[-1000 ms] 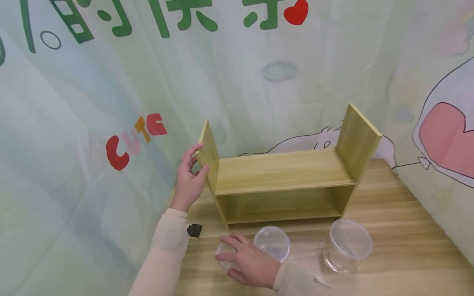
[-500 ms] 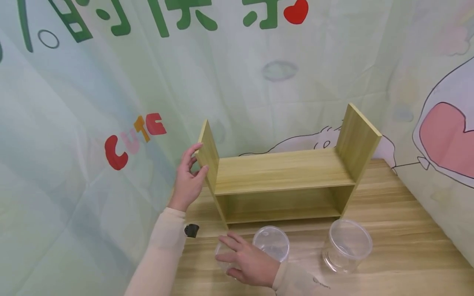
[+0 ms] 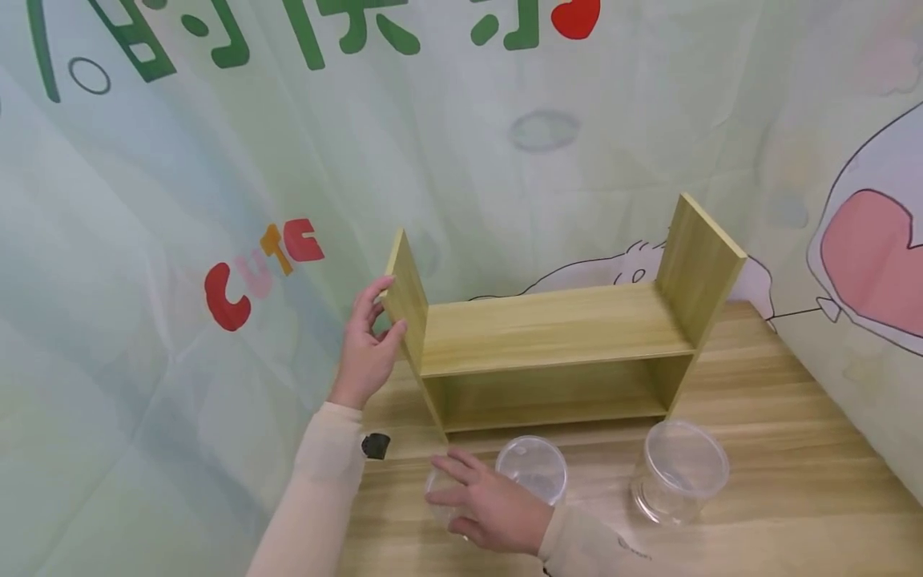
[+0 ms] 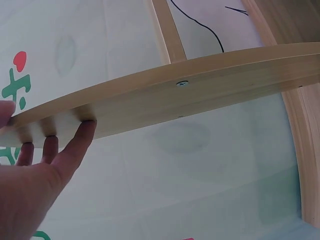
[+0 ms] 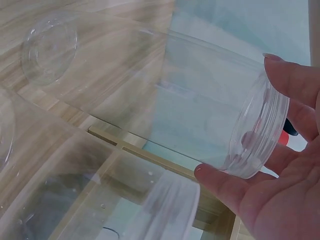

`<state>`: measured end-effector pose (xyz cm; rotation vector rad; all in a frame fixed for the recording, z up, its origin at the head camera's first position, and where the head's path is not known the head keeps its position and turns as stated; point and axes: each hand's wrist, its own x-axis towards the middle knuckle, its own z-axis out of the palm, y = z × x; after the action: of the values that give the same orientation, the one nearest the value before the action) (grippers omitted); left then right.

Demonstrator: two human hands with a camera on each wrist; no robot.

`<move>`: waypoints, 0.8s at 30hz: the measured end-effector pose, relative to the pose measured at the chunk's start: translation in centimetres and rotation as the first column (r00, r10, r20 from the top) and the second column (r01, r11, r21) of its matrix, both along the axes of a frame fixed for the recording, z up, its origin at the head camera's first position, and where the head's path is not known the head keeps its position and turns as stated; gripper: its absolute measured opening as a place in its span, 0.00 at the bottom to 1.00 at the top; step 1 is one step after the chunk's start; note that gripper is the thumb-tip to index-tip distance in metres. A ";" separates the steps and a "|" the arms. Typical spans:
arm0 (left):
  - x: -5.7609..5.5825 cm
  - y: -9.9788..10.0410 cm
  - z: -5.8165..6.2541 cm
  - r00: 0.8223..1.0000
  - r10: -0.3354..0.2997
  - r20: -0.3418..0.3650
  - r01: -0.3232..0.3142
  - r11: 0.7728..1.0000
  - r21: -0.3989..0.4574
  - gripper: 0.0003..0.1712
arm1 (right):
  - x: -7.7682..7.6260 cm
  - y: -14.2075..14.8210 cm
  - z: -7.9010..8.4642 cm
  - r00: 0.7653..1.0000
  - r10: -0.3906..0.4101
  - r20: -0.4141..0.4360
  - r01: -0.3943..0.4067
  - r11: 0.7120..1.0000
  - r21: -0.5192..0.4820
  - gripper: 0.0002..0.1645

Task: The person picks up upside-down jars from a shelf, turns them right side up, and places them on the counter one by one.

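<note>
A small two-tier wooden shelf [image 3: 555, 328] stands on the table against the curtain. My left hand [image 3: 366, 349] holds the upper front edge of its left side panel [image 4: 145, 100], thumb on one face and fingertips on the other. Low in the head view, my right hand [image 3: 497, 505] grips the lidded end of a clear plastic jar [image 5: 200, 100], with thumb and fingers spread around the rim. In the head view that hand covers much of this jar. Just beside it stands a second clear jar [image 3: 534, 465], partly behind the hand.
A third clear lidded jar [image 3: 681, 473] stands on the wood-grain table [image 3: 793, 473], in front of the shelf's right end. A small black object [image 3: 376, 445] shows next to the left sleeve. A printed curtain [image 3: 461, 200] encloses the back and sides.
The head view has shifted slightly. Both hands keep their holds on the shelf panel and the jar, and no object has visibly moved on the table.
</note>
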<state>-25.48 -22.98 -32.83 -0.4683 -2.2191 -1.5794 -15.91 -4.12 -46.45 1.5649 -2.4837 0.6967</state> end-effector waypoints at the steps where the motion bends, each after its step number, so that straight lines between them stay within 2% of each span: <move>1: 0.0 -0.1 -0.1 1.000 -0.003 0.001 0.003 1.000 0.001 0.32 | 0.0 -0.1 -0.1 1.000 0.002 0.008 -0.002 1.000 -0.005 0.27; 8: 0.1 -0.5 -0.2 1.000 -0.005 0.005 0.005 1.000 -0.018 0.32 | -0.2 -0.7 -0.4 1.000 0.005 -0.003 -0.005 1.000 -0.001 0.27; 16: 0.1 -0.8 -0.4 0.999 -0.029 0.021 0.029 0.999 -0.014 0.38 | -0.3 -0.8 -0.4 1.000 -0.013 0.006 0.013 1.000 -0.013 0.31; 21: 0.2 -0.8 -0.4 0.998 -0.057 0.041 0.057 0.998 0.017 0.43 | -0.8 0.1 0.4 0.998 -0.047 0.036 0.049 0.996 -0.079 0.32; 24: 0.4 -0.8 -0.4 0.997 -0.068 0.044 0.067 0.997 0.027 0.46 | -1.7 1.6 1.6 0.997 -0.081 0.011 0.082 0.984 -0.155 0.31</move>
<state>-25.06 -23.78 -33.21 -0.5108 -2.2353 -1.6655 -17.57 -2.48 -44.88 1.4006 -2.4156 0.8591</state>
